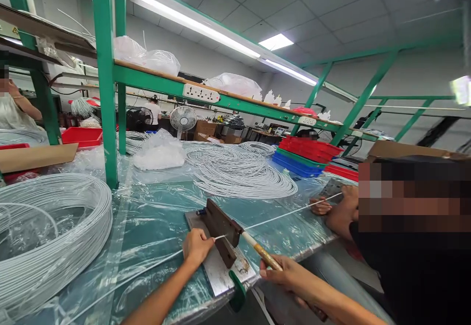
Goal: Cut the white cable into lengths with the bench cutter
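My left hand (197, 247) is closed in a pinch on a white cable (147, 267) just left of a dark metal lever cutter (218, 224). The cable trails down to the lower left of the table. Beyond the cutter, a white cable length (281, 215) stretches right to a co-worker's hands (321, 206). My right hand (287, 277) grips the lever handle (262, 251), which is pale with a yellowish-brown wrapping. The cutter stands on a metal base plate (212, 272). A green clamp (237, 289) sits at the table edge. Where the cable meets the blade is partly hidden.
A large cable coil (99, 217) lies at left, and loose looped cables (243, 170) spread behind the cutter. A green post (105, 84) rises from the table. Stacked trays (305, 155) stand at right, near a co-worker in black (415, 271). Plastic film covers the tabletop (154, 202).
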Demonstrator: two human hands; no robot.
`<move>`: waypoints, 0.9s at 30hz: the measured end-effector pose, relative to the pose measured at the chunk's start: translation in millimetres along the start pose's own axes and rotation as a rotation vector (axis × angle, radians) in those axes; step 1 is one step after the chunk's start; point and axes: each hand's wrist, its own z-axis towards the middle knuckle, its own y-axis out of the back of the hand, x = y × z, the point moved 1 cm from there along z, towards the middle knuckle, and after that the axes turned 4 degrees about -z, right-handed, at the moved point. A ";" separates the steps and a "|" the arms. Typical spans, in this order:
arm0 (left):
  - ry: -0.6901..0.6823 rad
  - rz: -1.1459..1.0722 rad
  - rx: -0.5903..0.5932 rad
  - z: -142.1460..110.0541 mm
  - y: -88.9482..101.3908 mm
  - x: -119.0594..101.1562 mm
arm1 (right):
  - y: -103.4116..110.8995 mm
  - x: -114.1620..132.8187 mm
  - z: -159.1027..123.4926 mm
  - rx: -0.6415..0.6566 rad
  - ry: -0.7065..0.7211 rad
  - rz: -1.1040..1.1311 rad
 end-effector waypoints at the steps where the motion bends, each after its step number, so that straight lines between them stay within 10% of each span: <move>1: -0.004 0.001 0.000 -0.1 -0.5 0.5 | -1.6 -0.8 -1.3 -0.023 0.023 -0.004; 27: -0.013 -0.027 0.014 1.9 -4.1 4.1 | -10.1 -2.1 -11.5 -0.176 0.126 0.035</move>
